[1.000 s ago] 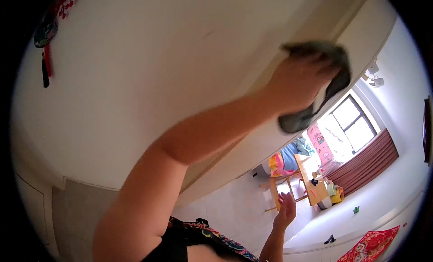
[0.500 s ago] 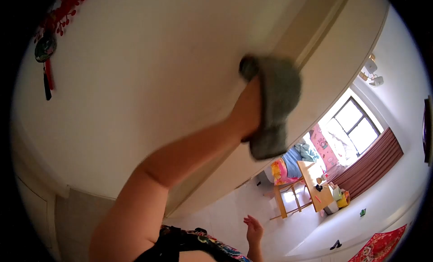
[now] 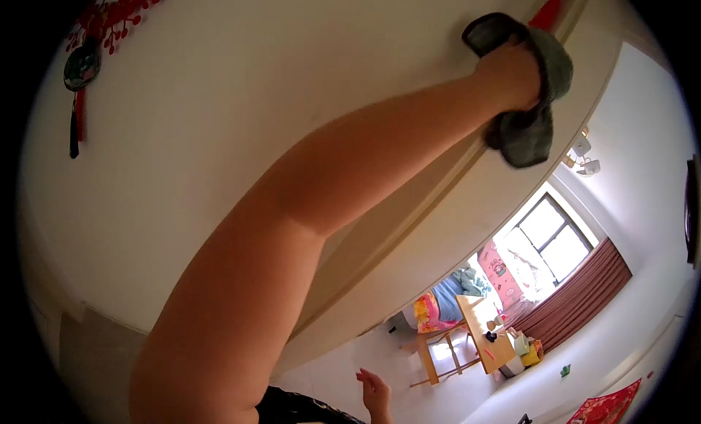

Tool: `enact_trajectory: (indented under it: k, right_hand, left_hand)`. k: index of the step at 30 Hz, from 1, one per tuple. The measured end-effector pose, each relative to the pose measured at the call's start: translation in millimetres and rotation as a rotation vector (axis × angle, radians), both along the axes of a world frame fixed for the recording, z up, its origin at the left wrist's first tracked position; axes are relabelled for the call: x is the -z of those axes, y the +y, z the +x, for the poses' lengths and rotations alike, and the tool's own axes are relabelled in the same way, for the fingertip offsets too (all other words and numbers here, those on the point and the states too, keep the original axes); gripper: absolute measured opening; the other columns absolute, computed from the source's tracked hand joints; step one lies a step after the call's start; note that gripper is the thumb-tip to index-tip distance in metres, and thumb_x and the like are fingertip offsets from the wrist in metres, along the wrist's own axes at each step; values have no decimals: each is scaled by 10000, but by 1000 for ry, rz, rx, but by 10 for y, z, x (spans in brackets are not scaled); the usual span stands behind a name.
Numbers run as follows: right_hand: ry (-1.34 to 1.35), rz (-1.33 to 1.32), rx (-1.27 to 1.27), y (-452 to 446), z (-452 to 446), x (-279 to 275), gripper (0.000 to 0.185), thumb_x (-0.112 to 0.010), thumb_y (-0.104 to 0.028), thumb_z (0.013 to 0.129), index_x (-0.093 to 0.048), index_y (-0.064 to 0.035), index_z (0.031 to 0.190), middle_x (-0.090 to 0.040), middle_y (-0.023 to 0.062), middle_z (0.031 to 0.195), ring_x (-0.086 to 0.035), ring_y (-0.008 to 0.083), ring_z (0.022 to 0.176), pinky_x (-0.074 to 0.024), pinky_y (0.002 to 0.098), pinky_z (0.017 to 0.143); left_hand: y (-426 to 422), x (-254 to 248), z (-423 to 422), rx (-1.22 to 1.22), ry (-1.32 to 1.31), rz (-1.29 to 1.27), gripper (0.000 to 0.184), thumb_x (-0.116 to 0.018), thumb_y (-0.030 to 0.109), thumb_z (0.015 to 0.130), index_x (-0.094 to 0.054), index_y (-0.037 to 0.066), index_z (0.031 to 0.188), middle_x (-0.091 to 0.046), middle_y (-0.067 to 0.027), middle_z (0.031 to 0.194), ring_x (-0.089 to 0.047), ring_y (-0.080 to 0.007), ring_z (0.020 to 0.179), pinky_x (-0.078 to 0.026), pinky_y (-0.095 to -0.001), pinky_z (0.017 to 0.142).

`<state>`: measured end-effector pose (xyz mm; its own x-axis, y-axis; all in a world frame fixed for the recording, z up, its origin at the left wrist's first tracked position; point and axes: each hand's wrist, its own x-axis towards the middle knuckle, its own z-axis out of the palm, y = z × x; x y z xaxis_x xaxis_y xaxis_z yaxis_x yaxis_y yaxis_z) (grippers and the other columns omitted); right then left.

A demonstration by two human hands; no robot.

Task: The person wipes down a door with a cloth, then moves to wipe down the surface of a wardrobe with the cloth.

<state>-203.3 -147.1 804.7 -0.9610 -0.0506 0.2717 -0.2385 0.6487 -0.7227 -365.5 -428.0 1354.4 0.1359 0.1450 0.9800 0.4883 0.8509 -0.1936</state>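
My left hand [image 3: 511, 72] is stretched up to the upper right with a dark grey-green cloth [image 3: 553, 63] gripped in it. The cloth wraps over the fingers and hangs in folds below them. It lies at or against the cream wall [image 3: 219, 95], close to a long raised edge; the exact contact is hidden by the hand. Low in the view, my right hand [image 3: 375, 392] is held up in front of my body with its fingers apart and nothing in it.
A red hanging decoration [image 3: 82, 66] with a dark tassel is at the upper left; a red piece [image 3: 546, 12] shows above the cloth. Beyond the wall's edge are a wooden table [image 3: 485, 336], a bed [image 3: 442, 296], a brown curtain [image 3: 573, 296] and a bright window [image 3: 551, 230].
My left hand has moved with the cloth up and to the right along the wall, and the arm is straighter. The view has shifted slightly; my right hand appears lower and further left.
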Motion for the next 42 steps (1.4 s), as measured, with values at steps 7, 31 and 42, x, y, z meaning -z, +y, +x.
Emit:
enact_trajectory:
  k: [7,31,42]
  right_hand:
    - [-92,-216,238,556,420,183,286,-504,-118,869,-590,-17,1122,-666,120,942,-624,180,872,-471,279,801]
    - [148,-299,-22,67,-363,-474,216,-447,53,855,-599,51,1008,-643,148,926,-627,222,877,-502,342,832]
    - [1271,640,-175,-796,-1348,-3372,352,-414,-249,937,-513,31,1125,-530,205,1164,-540,306,1075,-466,376,883]
  left_hand:
    - [261,-236,-121,53,-168,49,401,-569,221,701,-597,39,1057,-567,-176,1100,-465,-309,1112,-282,-420,1006]
    - [159,4407,674,62,-604,123,301,-540,212,698,-556,20,930,-527,-222,978,-494,-375,960,-362,-492,896]
    - [202,4617,465,76,-987,-114,371,-492,254,790,-547,38,1086,-547,-189,1082,-517,-326,1026,-396,-424,928]
